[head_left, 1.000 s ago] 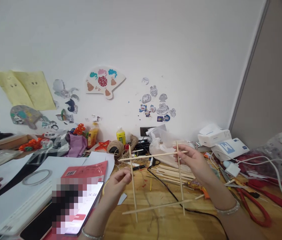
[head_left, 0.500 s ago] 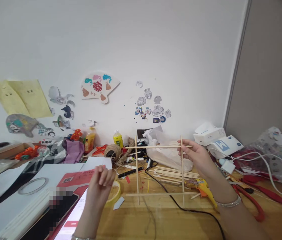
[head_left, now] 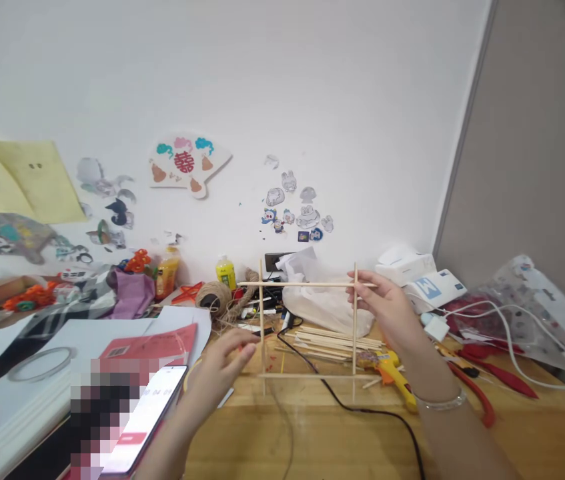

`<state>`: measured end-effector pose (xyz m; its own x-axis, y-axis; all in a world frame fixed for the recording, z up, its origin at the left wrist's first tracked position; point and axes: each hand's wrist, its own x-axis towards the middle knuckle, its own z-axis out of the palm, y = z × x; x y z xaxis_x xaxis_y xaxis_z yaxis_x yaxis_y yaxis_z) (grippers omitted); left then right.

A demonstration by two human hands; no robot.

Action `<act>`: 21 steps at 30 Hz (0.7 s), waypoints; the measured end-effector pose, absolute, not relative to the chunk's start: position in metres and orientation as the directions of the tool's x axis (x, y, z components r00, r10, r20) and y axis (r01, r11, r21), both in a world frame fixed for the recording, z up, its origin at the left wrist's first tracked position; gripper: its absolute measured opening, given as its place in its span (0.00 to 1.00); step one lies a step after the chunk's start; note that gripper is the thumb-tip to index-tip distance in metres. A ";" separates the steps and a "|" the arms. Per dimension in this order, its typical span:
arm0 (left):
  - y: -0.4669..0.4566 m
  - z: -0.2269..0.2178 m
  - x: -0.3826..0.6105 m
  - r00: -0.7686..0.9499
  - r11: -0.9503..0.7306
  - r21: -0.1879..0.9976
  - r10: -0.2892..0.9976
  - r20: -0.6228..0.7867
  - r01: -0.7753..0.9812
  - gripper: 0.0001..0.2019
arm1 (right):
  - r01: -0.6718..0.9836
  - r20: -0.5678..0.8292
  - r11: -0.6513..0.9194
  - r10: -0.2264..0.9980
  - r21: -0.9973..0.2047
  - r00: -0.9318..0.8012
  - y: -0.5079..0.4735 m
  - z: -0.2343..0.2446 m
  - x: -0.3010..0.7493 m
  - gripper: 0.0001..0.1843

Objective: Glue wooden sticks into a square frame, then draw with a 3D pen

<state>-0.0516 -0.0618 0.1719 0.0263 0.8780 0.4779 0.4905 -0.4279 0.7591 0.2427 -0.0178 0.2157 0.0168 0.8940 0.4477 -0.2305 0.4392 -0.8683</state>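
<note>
My right hand [head_left: 381, 300] pinches the upper right corner of a square frame of thin wooden sticks [head_left: 307, 285]. Two upright sticks cross two level ones, with ends sticking out past the corners. The frame stands upright above the table. My left hand [head_left: 227, 357] is beside the left upright stick [head_left: 262, 313], fingers stretched toward it and thumb apart. Whether its fingertips touch that stick I cannot tell. Behind the frame lies a pile of loose wooden sticks [head_left: 332, 341], and a yellow glue gun [head_left: 395, 373] rests to their right.
A black cable [head_left: 367, 411] runs over the wooden table [head_left: 242, 440]. To the left lie a lit phone [head_left: 149, 413], paper and a tape ring [head_left: 42, 365]. A twine ball [head_left: 215, 298], bottles and a white bag [head_left: 322, 307] line the wall. Red-handled pliers [head_left: 477, 393] lie right.
My left hand has moved right, to the left upright stick, and its curled fingers have stretched out. My right hand keeps its grip on the frame's corner. The whole view has shifted slightly.
</note>
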 end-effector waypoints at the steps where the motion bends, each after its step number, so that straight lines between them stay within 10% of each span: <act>1: -0.063 0.169 -0.049 0.063 -0.438 0.729 0.875 0.480 0.526 0.09 | -0.227 0.452 0.444 0.892 -0.866 0.019 -0.018 0.216 0.243 0.19; 5: -0.069 0.158 -0.045 0.011 -0.515 0.538 0.729 0.685 0.667 0.15 | -0.241 0.459 0.456 0.887 -0.857 0.045 -0.020 0.218 0.244 0.19; 8: -0.074 0.159 -0.040 0.183 -0.564 0.168 0.512 0.839 0.808 0.13 | -0.237 0.463 0.462 0.885 -0.855 0.053 -0.021 0.219 0.245 0.18; 12: -0.076 0.164 -0.030 0.480 -0.481 -0.233 0.491 0.727 0.845 0.12 | -0.211 0.478 0.476 0.877 -0.854 0.047 -0.023 0.221 0.244 0.18; 21: -0.071 0.161 -0.022 0.461 -0.431 -0.244 0.523 0.717 0.869 0.06 | -0.152 0.522 0.527 0.850 -0.836 0.075 -0.028 0.226 0.243 0.19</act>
